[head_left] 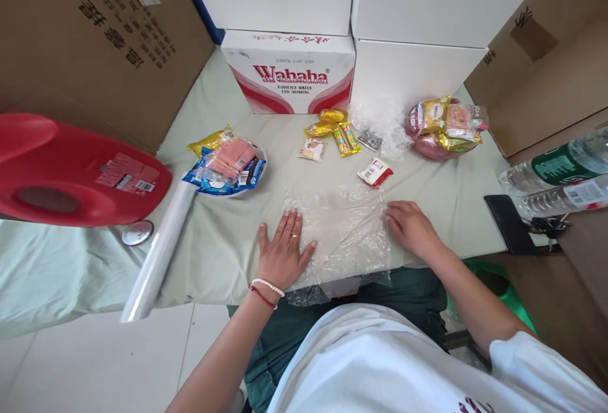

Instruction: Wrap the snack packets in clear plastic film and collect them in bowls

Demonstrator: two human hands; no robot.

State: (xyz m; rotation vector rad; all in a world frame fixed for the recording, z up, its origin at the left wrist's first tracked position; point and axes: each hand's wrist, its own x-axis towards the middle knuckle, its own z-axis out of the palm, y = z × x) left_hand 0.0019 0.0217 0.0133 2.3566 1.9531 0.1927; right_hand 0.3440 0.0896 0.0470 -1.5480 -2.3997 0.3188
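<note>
A sheet of clear plastic wrap lies spread on the pale green tablecloth at the near edge. My left hand lies flat and open on the sheet's left side, fingers spread. At the sheet's right edge my right hand rests palm down, fingers bent with their tips on the film. A small red and white packet lies just beyond the sheet. The roll of wrap lies slanting at the left.
A white plate of snack packets stands left of centre, a wrapped pink bowl of snacks at the right. Loose sweets lie before the Wahaha box. A red lid, water bottles and a phone flank the area.
</note>
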